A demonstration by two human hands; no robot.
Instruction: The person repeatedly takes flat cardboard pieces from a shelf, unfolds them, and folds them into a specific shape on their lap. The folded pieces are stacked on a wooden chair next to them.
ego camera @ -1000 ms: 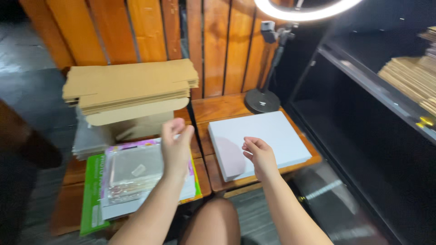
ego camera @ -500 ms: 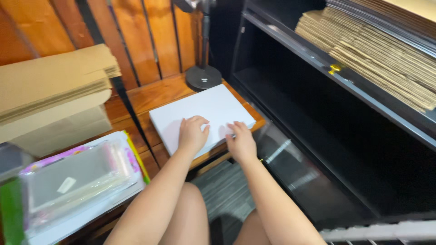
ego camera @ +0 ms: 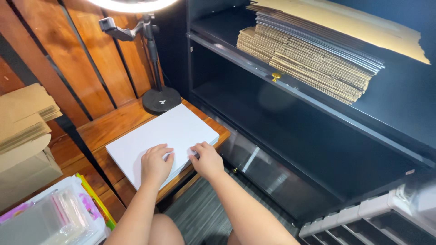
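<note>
Head view, frame centre: we are pressing our left hand point(ego camera: 156, 164) and right hand point(ego camera: 205, 159), fingers loosely spread, onto the white sheet stack point(ego camera: 160, 136).

Head view, looking down at a low wooden slatted table point(ego camera: 109, 127) set against a wooden plank wall. A flat white rectangular stack of sheets point(ego camera: 159, 136) lies on the table. The left hand point(ego camera: 155, 164) rests palm down on the stack's near edge, fingers spread; the right hand point(ego camera: 206, 159) touches the near right edge, fingers curled over it. Behind the stack stands a black round-based ring-light stand point(ego camera: 160, 97). At right, a black metal shelf unit point(ego camera: 290, 136) carries flattened brown corrugated cardboard sheets point(ego camera: 313, 63). At left lie folded brown cardboard boxes point(ego camera: 25, 118) and clear plastic sleeves point(ego camera: 54, 218).
</note>
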